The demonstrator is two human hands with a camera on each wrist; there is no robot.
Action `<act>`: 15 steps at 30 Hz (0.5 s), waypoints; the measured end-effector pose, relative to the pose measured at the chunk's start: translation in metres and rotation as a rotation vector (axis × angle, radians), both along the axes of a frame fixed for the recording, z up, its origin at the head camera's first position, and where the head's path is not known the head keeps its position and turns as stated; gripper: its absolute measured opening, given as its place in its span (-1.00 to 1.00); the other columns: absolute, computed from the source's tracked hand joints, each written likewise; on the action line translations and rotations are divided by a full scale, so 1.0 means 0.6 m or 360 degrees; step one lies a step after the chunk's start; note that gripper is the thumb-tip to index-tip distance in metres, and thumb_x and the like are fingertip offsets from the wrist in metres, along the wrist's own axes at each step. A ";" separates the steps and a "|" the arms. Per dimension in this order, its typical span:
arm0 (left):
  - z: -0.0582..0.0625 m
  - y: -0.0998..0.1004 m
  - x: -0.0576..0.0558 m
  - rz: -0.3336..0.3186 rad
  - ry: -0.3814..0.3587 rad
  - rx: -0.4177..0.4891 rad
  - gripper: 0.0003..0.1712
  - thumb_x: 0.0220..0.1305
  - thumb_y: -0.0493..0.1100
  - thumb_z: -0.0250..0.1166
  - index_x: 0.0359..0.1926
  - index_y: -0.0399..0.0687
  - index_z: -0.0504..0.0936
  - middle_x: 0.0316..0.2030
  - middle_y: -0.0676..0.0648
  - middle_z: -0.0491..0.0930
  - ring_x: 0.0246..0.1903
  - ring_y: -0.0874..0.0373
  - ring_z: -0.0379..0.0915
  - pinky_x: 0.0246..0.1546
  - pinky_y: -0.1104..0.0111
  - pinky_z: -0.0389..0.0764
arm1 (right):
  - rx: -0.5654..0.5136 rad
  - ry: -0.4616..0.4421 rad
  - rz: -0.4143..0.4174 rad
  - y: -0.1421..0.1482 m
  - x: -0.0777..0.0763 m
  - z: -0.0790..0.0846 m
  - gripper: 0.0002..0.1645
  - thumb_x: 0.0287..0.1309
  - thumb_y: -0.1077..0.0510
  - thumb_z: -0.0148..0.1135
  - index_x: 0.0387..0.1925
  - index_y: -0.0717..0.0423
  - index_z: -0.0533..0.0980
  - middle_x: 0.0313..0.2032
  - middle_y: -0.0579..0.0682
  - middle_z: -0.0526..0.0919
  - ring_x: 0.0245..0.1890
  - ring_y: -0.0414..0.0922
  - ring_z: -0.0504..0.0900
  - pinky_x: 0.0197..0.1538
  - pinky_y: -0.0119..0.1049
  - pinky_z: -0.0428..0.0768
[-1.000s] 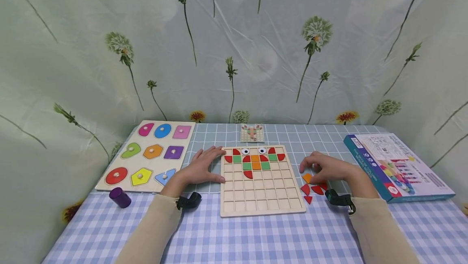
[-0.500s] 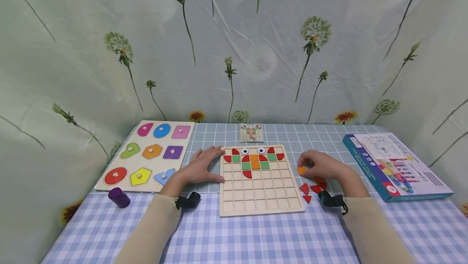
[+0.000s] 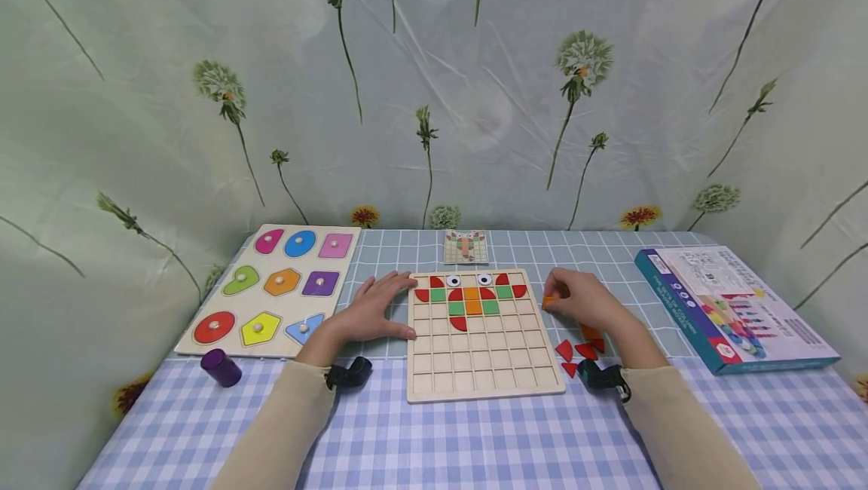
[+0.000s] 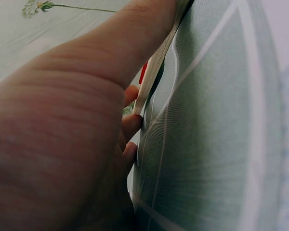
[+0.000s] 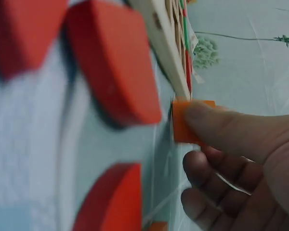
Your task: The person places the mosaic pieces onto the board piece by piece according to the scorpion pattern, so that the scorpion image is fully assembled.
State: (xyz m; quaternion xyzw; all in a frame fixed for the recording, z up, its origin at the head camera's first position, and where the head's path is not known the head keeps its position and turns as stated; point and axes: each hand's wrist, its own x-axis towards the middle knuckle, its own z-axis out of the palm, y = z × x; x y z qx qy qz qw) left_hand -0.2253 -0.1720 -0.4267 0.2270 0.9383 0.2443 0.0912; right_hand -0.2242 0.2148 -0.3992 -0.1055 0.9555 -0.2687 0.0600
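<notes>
A square wooden grid board (image 3: 484,360) lies at the middle, with red, green and orange pieces and two eye pieces (image 3: 484,280) set in its upper rows. My left hand (image 3: 371,315) is spread along the board's left edge, fingertips and thumb touching it. Thumb and fingers of my right hand (image 3: 582,298) pinch an orange square piece (image 5: 181,129) just off the board's right edge. Below that hand lie several red pieces (image 3: 565,350), some quarter-round, and another orange piece (image 3: 591,332).
Behind the board is a small pattern card (image 3: 466,256). A knobbed shape puzzle (image 3: 271,301) lies at left, with a purple cylinder (image 3: 221,367) near its front edge. The flat game box (image 3: 739,309) is at right. A floral curtain (image 3: 434,83) hangs behind.
My right hand has taken up the orange square piece from among the loose pieces and moved up and left, to beside the board. The left hand has stayed in place.
</notes>
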 end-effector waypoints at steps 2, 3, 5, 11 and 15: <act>0.000 0.001 0.000 0.0005 -0.0003 0.0002 0.11 -0.01 0.31 0.50 0.49 0.09 0.24 0.58 -0.05 0.03 0.60 -0.11 -0.23 0.55 -0.18 -0.33 | -0.0023 0.0041 -0.0012 -0.004 0.001 0.001 -0.82 0.15 0.23 0.39 -0.27 0.04 0.51 -0.42 -0.01 0.50 -0.30 -0.09 0.46 -0.26 -0.31 0.46; 0.000 0.001 0.001 0.0005 -0.0003 0.0003 0.11 -0.01 0.31 0.50 0.49 0.09 0.24 0.58 -0.06 0.04 0.60 -0.11 -0.23 0.55 -0.19 -0.33 | -0.0035 0.0062 -0.0017 -0.006 0.002 0.002 -0.83 0.17 0.22 0.38 -0.27 0.03 0.52 -0.42 -0.01 0.49 -0.30 -0.09 0.46 -0.27 -0.31 0.46; 0.001 0.000 0.001 0.0006 -0.0004 0.0006 0.11 -0.02 0.31 0.50 0.49 0.09 0.24 0.58 -0.06 0.04 0.60 -0.11 -0.23 0.54 -0.19 -0.33 | -0.0056 0.0101 -0.0016 -0.011 0.004 0.005 -0.84 0.19 0.23 0.36 -0.24 0.03 0.53 -0.41 0.00 0.49 -0.30 -0.08 0.46 -0.29 -0.32 0.46; 0.000 0.000 0.001 -0.0001 -0.0002 0.0009 0.11 -0.01 0.31 0.50 0.49 0.09 0.24 0.58 -0.06 0.04 0.60 -0.11 -0.22 0.54 -0.19 -0.32 | -0.0165 0.0167 -0.0007 -0.029 0.008 0.013 -0.83 0.24 0.23 0.33 -0.14 0.08 0.56 -0.34 0.04 0.53 -0.34 -0.09 0.53 -0.34 -0.38 0.58; -0.001 -0.002 0.000 -0.0011 0.0010 0.0016 0.11 -0.01 0.30 0.51 0.49 0.08 0.24 0.58 -0.06 0.05 0.60 -0.11 -0.22 0.54 -0.19 -0.32 | -0.0186 0.0190 0.0016 -0.044 0.009 0.014 -0.76 0.24 0.25 0.33 -0.06 0.10 0.59 -0.26 0.07 0.59 -0.32 -0.08 0.56 -0.32 -0.38 0.66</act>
